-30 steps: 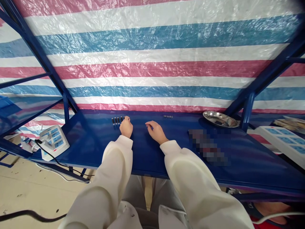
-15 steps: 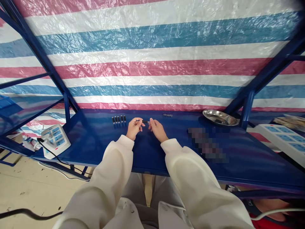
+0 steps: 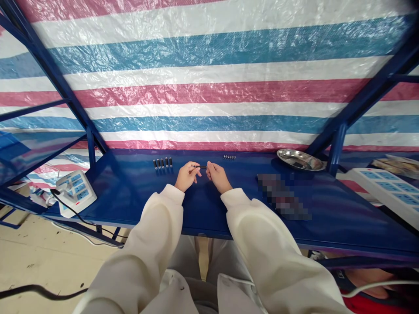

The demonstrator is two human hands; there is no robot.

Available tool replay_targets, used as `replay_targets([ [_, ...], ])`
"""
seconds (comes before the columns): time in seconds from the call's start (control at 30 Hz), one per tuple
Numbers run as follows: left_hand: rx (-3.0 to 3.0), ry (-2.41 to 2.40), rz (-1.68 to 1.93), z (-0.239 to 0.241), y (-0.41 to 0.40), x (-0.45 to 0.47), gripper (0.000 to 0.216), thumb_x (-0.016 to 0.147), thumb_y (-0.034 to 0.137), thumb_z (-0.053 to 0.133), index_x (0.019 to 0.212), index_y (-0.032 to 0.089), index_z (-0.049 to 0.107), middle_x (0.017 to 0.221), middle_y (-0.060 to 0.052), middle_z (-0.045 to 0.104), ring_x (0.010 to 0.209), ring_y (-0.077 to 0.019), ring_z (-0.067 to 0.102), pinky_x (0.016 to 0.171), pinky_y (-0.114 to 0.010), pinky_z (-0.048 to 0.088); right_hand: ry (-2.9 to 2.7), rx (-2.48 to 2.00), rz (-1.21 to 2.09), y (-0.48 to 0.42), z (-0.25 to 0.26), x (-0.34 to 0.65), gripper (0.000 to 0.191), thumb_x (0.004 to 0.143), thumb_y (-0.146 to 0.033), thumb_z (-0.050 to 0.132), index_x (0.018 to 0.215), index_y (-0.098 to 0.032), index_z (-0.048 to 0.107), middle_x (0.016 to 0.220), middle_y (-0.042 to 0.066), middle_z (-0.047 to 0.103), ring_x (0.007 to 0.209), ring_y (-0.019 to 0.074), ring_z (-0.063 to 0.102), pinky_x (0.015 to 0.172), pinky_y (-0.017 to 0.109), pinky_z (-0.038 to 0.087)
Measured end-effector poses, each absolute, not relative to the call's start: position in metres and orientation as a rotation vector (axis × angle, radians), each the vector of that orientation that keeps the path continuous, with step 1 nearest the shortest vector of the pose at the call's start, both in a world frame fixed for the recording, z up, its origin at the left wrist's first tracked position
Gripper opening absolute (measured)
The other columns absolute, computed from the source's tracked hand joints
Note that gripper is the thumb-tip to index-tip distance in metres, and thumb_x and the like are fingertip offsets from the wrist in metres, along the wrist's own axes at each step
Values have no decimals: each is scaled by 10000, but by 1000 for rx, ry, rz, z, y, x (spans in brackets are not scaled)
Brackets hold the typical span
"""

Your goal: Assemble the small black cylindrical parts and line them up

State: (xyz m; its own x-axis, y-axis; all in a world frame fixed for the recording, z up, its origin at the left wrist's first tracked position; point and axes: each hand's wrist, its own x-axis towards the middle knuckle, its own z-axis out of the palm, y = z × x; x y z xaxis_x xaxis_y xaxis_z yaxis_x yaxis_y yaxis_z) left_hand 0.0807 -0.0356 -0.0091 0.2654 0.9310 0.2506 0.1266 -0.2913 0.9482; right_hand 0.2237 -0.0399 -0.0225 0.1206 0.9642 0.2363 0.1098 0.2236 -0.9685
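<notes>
Sleeves [image 3: 165, 213]: white, reaching across the near edge of the counter [image 3: 203, 213].
Blurred item [image 3: 283, 196]: on the right half of the counter; masked, so I cannot tell what it is.
Power strips [image 3: 77, 192]: white, one at the counter's left end, one at its right.
Left grip [image 3: 186, 176]: thumb and finger pinching the rod [image 3: 201, 166] towards its left end.
Right grip [image 3: 217, 176]: fingertips pressed together on the rod's right end; too small to tell whether they pinch anything else.
Rod: dark, slender, roughly level, over the counter's middle, between both grips.
Handling: probably light, stiff and smooth, apt to roll or slip; best held by fingertips near each end, without squeezing hard.
Tubes [image 3: 163, 164]: five, dark with paler ends, side by side left of the counter's middle, towards its far edge.
Metal bits [image 3: 229, 157]: tiny, shiny, in a row near the counter's far edge, right of its middle.
Dish [image 3: 296, 162]: shiny, oval, at the counter's far right corner.
Sheet [image 3: 209, 91]: striped, behind the counter's far edge.
</notes>
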Motion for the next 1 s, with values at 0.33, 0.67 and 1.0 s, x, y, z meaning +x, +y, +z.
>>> replay_targets([
  [0.33,1939,1229,1198,-7,-39,77,219,869,354,443,835,191,585,575,37,585,449,-72,496,513,-187,397,-1259,-1104,978,-43,-17,221,540,706,-722,480,541,-211,419,465,-45,396,390,76,356,394,238,297],
  [0.67,1842,1231,1185,-6,-40,81,448,906,478,314,595,184,447,533,30,555,379,-62,470,505,-206,414,-1319,-1144,919,-43,-18,220,530,751,-706,432,553,-214,423,465,-44,403,403,84,367,422,242,330],
  [1.0,1594,1184,1114,-11,-31,79,557,858,579,348,500,167,460,429,-4,532,351,-77,468,411,-208,359,-1403,-1173,822,-43,-20,222,525,803,-664,398,537,-213,425,439,-40,418,406,91,383,467,249,357],
])
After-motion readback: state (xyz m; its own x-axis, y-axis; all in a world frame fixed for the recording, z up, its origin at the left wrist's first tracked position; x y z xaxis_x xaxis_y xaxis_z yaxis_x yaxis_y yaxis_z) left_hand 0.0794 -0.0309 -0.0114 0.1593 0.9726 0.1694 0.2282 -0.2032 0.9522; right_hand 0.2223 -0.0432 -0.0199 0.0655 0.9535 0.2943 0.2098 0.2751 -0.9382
